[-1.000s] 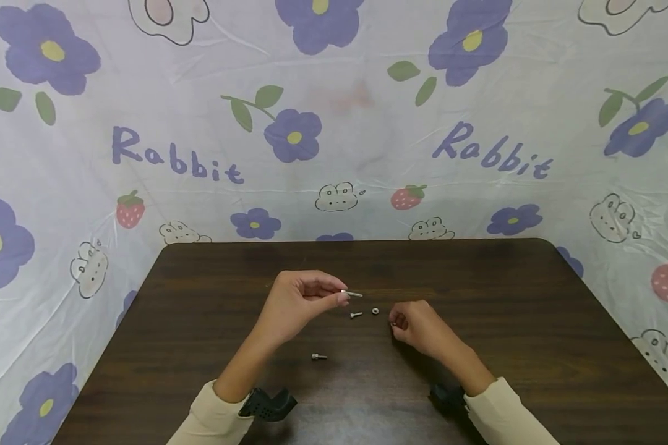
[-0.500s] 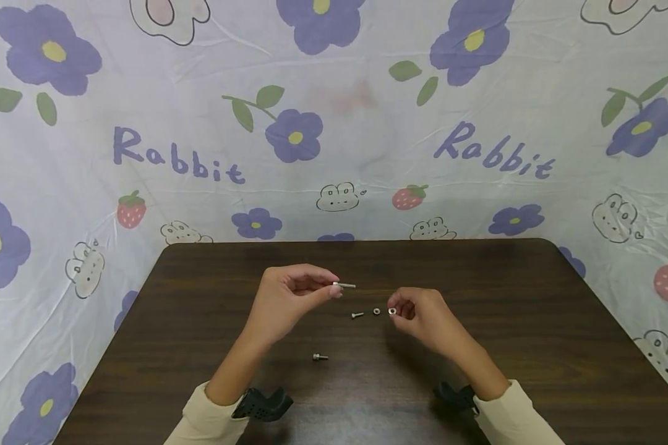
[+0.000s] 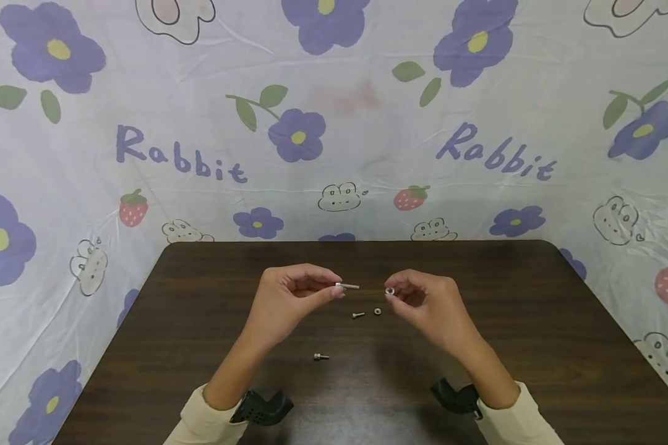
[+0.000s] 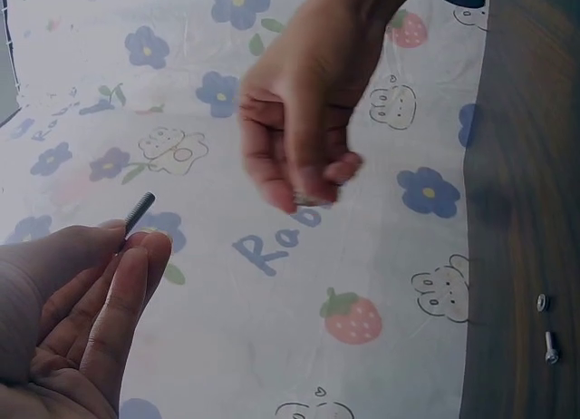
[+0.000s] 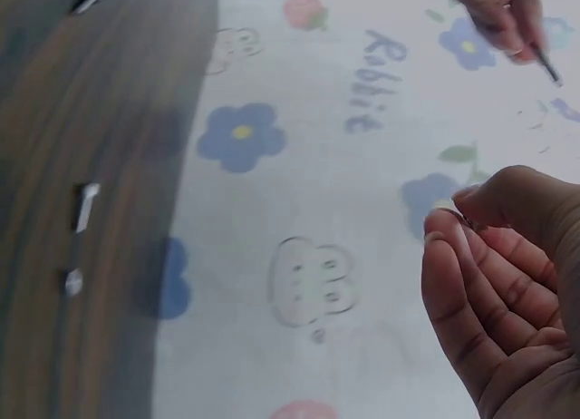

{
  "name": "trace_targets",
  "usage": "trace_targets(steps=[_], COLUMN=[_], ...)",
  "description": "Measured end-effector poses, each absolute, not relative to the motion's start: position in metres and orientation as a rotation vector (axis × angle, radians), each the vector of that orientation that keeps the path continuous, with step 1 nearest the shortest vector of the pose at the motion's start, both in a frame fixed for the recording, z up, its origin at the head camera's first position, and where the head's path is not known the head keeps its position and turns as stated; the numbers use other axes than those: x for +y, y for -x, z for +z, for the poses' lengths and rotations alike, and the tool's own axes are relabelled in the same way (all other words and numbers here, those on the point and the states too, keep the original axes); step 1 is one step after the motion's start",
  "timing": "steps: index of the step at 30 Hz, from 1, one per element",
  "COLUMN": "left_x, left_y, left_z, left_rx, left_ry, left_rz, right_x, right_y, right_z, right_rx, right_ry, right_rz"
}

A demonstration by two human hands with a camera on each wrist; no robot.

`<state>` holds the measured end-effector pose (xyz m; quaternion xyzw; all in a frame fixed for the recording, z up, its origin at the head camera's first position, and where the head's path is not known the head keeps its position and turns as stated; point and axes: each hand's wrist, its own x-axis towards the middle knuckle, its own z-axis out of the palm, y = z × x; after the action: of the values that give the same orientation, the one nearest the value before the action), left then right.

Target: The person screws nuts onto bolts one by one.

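The person's left hand [image 3: 289,300] pinches a long bolt [image 3: 351,286] between thumb and fingertips, its shank pointing toward the other hand. The bolt is held up in the air above the table [image 3: 200,358]. In the head view part of its head shows at the fingertips; in the left wrist view the head is covered by the thumb and fingers, and only the threaded shank sticks out.

The right hand [image 3: 431,303] pinches a nut [image 3: 389,291], also in the air, across a gap from the bolt's tip. The nut's dark hole can be seen in the head view, but its outer outline is too small to make out. In the right wrist view just a thin edge shows between thumb and finger, and in the left wrist view the right hand's fingers hide most of it.

Below the hands, a short screw [image 3: 359,315] lies on the table near a loose nut [image 3: 377,312]. A second screw [image 3: 321,356] lies closer to the person; whether it carries a nut cannot be told. All three are blurred in the right wrist view. The cream sleeves [image 3: 211,420] are cut off by the bottom edge of the head view.
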<state>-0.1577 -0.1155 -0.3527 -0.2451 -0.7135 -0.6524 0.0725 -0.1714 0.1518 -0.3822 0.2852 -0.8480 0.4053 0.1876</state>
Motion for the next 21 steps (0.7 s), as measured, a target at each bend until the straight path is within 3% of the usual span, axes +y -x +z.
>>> trace_targets(steps=[21], left_x=[-0.103], left_y=[0.144], left_z=[-0.349], left_rx=[-2.062], left_ry=[0.744], left_rz=[-1.936], right_x=[0.122], right_y=[0.138], right_z=[-0.336], right_rx=[-2.257], right_ry=[-0.852], right_rz=[1.158])
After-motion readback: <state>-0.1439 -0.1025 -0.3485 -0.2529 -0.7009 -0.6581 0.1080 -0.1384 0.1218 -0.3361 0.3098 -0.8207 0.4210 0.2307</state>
